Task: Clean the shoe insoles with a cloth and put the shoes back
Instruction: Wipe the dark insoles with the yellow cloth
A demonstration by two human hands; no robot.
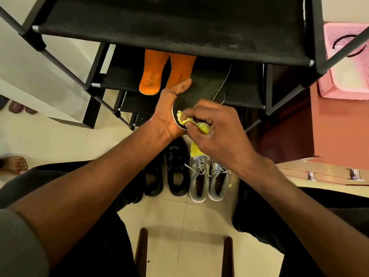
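My left hand (168, 110) grips a dark insole (201, 90) with a pale edge, its thumb lying over the insole's left side. My right hand (215, 128) pinches a bunched yellow cloth (203, 126) against the heel end of that insole; a loose tail of the cloth hangs down below the hand. Two orange insoles (151, 76) lie side by side on a black shelf of the shoe rack (179, 27). On the floor below stand a pair of black shoes (175, 172) and a pair of grey laced shoes (207, 176).
The black shoe rack rises in front with several fabric shelves and grey poles. A pink plastic basket (343, 62) sits at the right. A wooden stool frame (183, 254) is between my knees. Another person's bare foot (14, 163) shows at the left edge.
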